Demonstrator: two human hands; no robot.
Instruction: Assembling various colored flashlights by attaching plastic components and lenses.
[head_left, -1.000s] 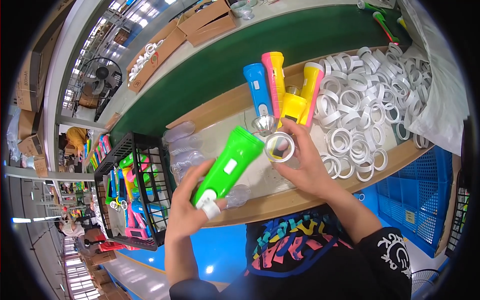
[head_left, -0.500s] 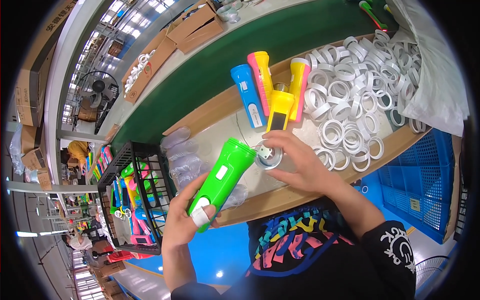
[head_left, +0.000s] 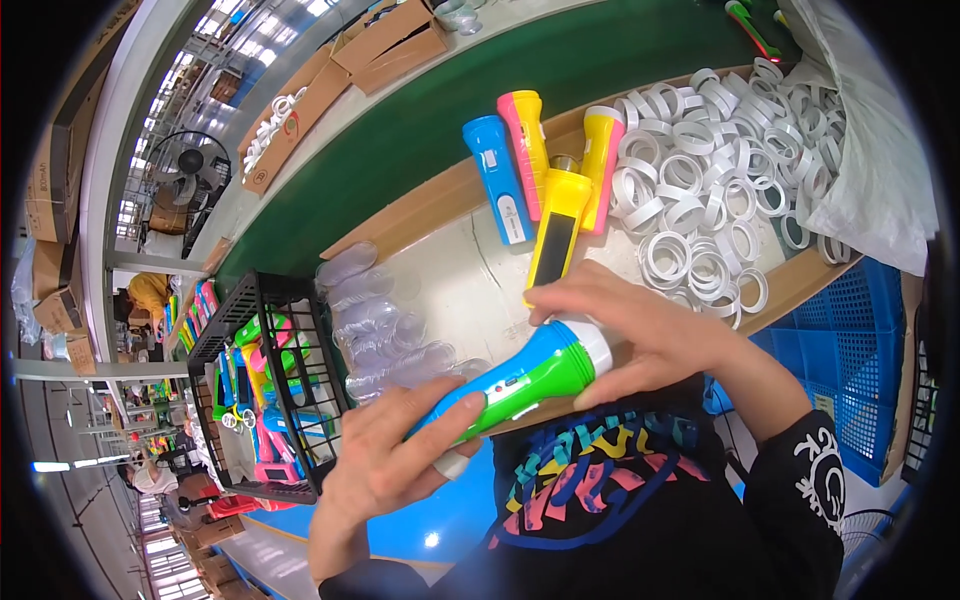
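Flashlight, blue-and-green [head_left: 535,372]: being held above the near edge of a cardboard tray [head_left: 395,222], left hand [head_left: 395,455] grasping its handle, right hand [head_left: 655,335] gripping its white collar [head_left: 598,348]. Tray: holding white rings [head_left: 690,175] rightward, clear discs [head_left: 372,318] leftward. Green surface [head_left: 300,190]: running behind. Black crate [head_left: 262,330]: standing left, holding colourful items. Room: fan [head_left: 190,162] standing beyond.

Bright, even indoor light through a fisheye lens.
A strip lamp [head_left: 50,467] glows at 8 o'clock; glare spots the blue floor [head_left: 455,512] near 6. The flashlight [head_left: 535,372] looks crisp; a pale post [head_left: 107,170] bows at 10, inside black corners.
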